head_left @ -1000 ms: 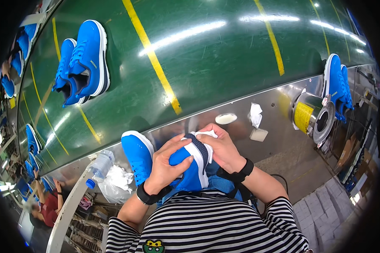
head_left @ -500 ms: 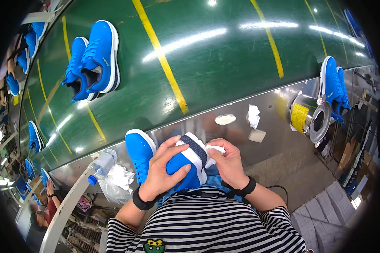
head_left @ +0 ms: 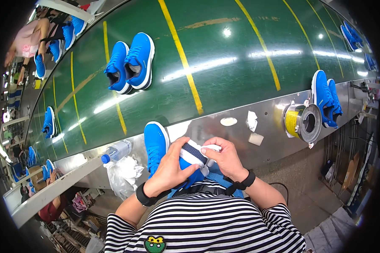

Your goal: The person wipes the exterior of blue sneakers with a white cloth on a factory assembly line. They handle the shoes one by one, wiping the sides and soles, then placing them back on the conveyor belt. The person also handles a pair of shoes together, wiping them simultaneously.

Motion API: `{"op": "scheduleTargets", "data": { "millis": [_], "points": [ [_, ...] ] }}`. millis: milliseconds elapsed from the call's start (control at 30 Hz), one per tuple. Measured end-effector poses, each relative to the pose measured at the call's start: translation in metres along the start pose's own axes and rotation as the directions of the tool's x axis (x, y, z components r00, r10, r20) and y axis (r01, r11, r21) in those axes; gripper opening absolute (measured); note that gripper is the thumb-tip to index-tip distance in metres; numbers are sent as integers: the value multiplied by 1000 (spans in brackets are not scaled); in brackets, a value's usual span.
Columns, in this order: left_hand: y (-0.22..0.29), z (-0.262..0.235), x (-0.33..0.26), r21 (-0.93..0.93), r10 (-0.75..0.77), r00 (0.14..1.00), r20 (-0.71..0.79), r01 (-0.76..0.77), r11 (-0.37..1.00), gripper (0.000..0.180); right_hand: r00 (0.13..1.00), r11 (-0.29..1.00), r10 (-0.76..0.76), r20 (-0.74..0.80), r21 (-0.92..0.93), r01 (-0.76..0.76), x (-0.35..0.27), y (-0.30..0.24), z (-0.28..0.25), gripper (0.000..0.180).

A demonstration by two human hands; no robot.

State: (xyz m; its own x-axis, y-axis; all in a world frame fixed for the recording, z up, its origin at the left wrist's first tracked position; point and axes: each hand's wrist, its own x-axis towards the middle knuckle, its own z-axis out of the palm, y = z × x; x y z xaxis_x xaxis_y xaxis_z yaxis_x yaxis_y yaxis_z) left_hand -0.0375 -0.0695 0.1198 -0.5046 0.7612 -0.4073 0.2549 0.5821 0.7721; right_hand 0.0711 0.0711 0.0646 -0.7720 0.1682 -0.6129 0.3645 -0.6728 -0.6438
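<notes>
My left hand (head_left: 169,168) is closed around a blue sneaker (head_left: 184,165), tilted so that its white midsole and dark patterned sole face right. In front of my body, my right hand (head_left: 227,159) pinches a small white cloth or tissue (head_left: 213,147) against the sole's edge. Some of the cloth is hidden by my fingers. Close by on the left, a second blue sneaker (head_left: 155,142) rests on the metal ledge, toe pointing away from me.
Beyond the ledge (head_left: 198,126) runs a green belt (head_left: 223,88) carrying blue sneakers (head_left: 139,59). A plastic bottle (head_left: 119,149) and a bag of white scraps (head_left: 124,173) lie left. At right are a metal can (head_left: 292,122), white paper (head_left: 251,121), a pale block (head_left: 256,138) and more sneakers (head_left: 323,99).
The whole view has shifted, and the belt's sneakers appear farther right. My right hand has moved slightly up along the sole with the cloth. My left hand still grips the sneaker.
</notes>
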Motion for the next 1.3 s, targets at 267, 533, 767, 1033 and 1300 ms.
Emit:
{"op": "scheduleTargets", "data": {
  "millis": [267, 533, 767, 1033, 1300],
  "points": [
    [-3, 8, -15, -49, -16, 995, -95, 11, 999, 67, 987, 988, -156, -41, -31, 154, -6, 18, 9, 7],
    [-6, 5, -22, -27, 34, 994, -102, -37, 999, 65, 992, 992, -35, 125, -119, 50, -3, 0, 7, 8],
    [1, 5, -26, -65, 61, 997, -39, -63, 996, 64, 986, 969, 4, 168, -245, 38, 2, -15, 15, 8],
    [-30, -6, -3, -185, -96, 994, -52, 84, 979, 62, 995, 987, -98, -33, 125, 101, -6, 20, -17, 9],
    [-52, 8, 136, 158, -319, 913, 255, 287, 945, 64, 982, 951, -170, -87, 248, 186, -1, -16, -36, 12]
  ]
}}
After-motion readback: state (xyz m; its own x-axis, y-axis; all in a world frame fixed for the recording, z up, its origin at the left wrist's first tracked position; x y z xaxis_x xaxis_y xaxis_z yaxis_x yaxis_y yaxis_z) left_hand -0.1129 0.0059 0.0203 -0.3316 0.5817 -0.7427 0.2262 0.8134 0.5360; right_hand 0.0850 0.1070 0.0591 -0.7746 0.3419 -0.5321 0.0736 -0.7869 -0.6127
